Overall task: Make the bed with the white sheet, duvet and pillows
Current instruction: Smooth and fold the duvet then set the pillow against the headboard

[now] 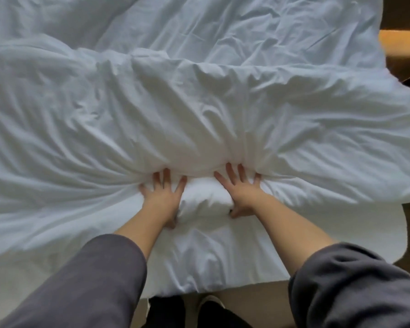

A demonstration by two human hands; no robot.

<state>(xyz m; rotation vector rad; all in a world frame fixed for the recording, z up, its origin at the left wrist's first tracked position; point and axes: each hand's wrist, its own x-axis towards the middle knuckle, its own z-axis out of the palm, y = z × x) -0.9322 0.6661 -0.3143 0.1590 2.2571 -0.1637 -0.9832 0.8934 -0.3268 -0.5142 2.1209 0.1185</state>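
A white duvet [199, 110] lies rumpled across the bed and fills most of the view, its near edge hanging over the bed's front. My left hand [162, 195] presses flat into the duvet with fingers spread. My right hand [240, 189] does the same a short way to the right. Between them a small bulge of the duvet [205, 197] is squeezed up, and creases fan out from both hands. Smoother white fabric [199, 22] covers the far part of the bed; I cannot tell whether it is sheet or duvet. No pillows are visible.
Dark wooden furniture with a lit orange-brown surface [400, 43] stands past the bed's right edge. My grey sleeves fill the lower corners. My dark shoes [192, 311] stand on a beige floor right at the bed's near edge.
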